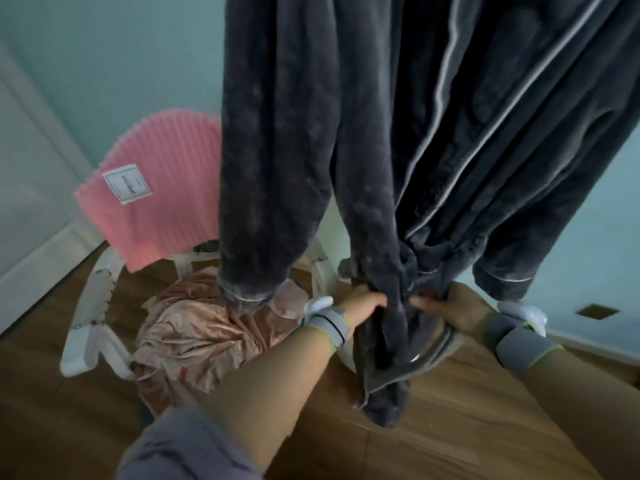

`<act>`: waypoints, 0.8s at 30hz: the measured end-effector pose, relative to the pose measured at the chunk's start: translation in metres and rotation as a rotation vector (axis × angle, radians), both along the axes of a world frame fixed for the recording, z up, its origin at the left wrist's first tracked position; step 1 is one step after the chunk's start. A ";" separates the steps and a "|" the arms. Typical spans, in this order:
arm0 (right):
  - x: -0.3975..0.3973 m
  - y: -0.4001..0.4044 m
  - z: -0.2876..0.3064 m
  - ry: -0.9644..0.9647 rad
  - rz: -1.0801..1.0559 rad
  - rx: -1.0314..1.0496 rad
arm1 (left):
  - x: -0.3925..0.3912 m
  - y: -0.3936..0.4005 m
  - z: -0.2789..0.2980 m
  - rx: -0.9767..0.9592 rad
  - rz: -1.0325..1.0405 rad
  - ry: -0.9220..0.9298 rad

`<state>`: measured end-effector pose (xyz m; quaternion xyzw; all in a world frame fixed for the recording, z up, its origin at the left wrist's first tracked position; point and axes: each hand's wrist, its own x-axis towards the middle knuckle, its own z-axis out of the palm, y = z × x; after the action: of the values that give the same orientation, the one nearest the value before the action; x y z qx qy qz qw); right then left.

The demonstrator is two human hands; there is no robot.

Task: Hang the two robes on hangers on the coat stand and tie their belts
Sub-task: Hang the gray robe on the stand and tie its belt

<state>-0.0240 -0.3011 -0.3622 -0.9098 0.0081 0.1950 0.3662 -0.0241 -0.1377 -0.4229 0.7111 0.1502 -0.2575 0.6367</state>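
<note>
Dark grey fleece robe (pixel 398 150) hangs centre frame; both my hands, left (pixel 367 303) and right (pixel 453 310), grip its knotted belt (pixel 412 271); peach velvet robe (pixel 207 327) lower left waits unhung.

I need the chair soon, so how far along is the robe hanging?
Done: the grey robe hangs up. In hand: both hands, left hand and right hand, grip its belt at the knot. Left: the pink robe still lies on the white chair.

Pale teal walls (pixel 121 57), wooden floor (pixel 450 420), white chair (pixel 93 327) with pink pleated back
</note>
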 end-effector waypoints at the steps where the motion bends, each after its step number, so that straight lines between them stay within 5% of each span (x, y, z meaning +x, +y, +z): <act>1: 0.004 -0.003 0.010 -0.017 -0.064 0.039 | 0.004 0.002 0.010 -0.074 0.041 0.012; 4: 0.008 -0.027 0.055 -0.185 -0.268 0.086 | 0.009 0.004 0.045 -0.082 0.129 -0.021; 6: 0.008 -0.044 0.077 -0.232 -0.322 0.072 | 0.011 0.007 0.058 0.089 0.147 -0.070; 11: -0.018 -0.054 0.076 -0.127 -0.148 0.184 | 0.009 -0.007 0.090 0.695 -0.489 -0.046; 14: -0.037 -0.054 0.069 -0.038 -0.039 0.263 | 0.001 -0.023 0.113 1.009 -0.610 -0.250; 16: -0.047 -0.056 0.063 -0.014 0.062 0.265 | -0.004 -0.033 0.123 0.839 -0.596 -0.195; 19: -0.055 -0.056 0.058 -0.017 0.154 0.242 | -0.002 -0.055 0.128 0.027 -0.534 0.288; 24: -0.063 -0.062 0.059 -0.016 0.275 0.000 | 0.007 -0.098 0.110 -0.324 -0.139 0.294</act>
<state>-0.0874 -0.3631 -0.3032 -0.9039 -0.1197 0.2360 0.3361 -0.0175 -0.2357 -0.3129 0.5631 0.1487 -0.4225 0.6945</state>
